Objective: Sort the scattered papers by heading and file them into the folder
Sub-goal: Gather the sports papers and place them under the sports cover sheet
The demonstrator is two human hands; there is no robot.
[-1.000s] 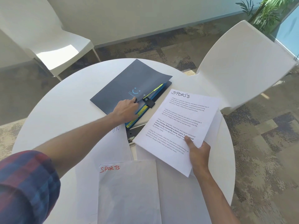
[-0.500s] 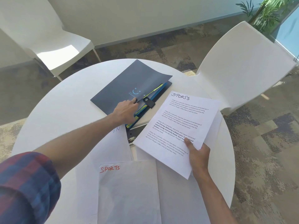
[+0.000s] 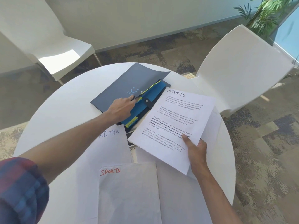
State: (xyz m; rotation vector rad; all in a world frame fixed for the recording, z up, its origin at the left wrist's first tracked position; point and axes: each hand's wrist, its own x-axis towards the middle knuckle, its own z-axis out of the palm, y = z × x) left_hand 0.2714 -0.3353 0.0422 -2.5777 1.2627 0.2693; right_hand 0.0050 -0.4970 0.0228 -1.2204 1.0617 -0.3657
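Right now my left hand (image 3: pixel 120 109) reaches across the surface (image 3: pixel 64 102) to the folder (image 3: pixel 123 88), fingertips tucked under the edge of its dark cover, which arches up over blue dividers with yellow tabs. Whether those fingers pinch the cover or only prop it, I cannot tell. My right hand (image 3: pixel 196 149) grips the SPORTS sheet (image 3: pixel 174 120) by its near corner, thumb on top, holding it just beside the folder's opening.

The risk I see is the cover: held up by so little, it could flop shut before the sheet goes in. Gripped at one corner, the sheet may also sag and catch on the strap, or slide behind the wrong tab, since I can't read the tab labels from here.

By my count: one folder, one sheet in hand, one ADMIN sheet (image 3: pixel 111 141), one red-lettered SPORTS sheet (image 3: pixel 129 191), and at least one more plain sheet underneath. Two chairs stand behind.
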